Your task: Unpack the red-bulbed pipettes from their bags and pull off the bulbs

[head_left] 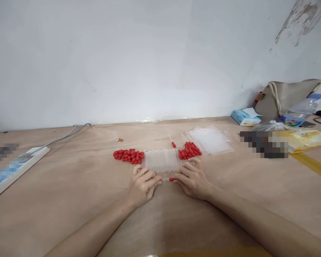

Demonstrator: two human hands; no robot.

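Between my hands a thin clear dropper tube point(165, 180) lies level, a red rubber bulb point(171, 179) on its right end. My left hand point(144, 184) pinches the tube's left end between thumb and finger. The bulb is gripped by the fingertips of my right hand point(192, 179), which hide part of it. Just beyond them is a row of clear tubes point(162, 159) laid side by side. Red bulbs are heaped at both sides, in a left pile point(128, 156) and a right pile point(189, 150). One dropper with its red bulb point(173, 144) lies apart behind the row.
Clear plastic bags point(211, 140) lie flat behind the right pile. Farther right are a tissue pack point(245, 117), a grey bag point(289, 96) and a yellow package point(307, 140). A power strip point(37, 155) with a cable sits at the left. A wall point(139, 64) bounds the table's back.
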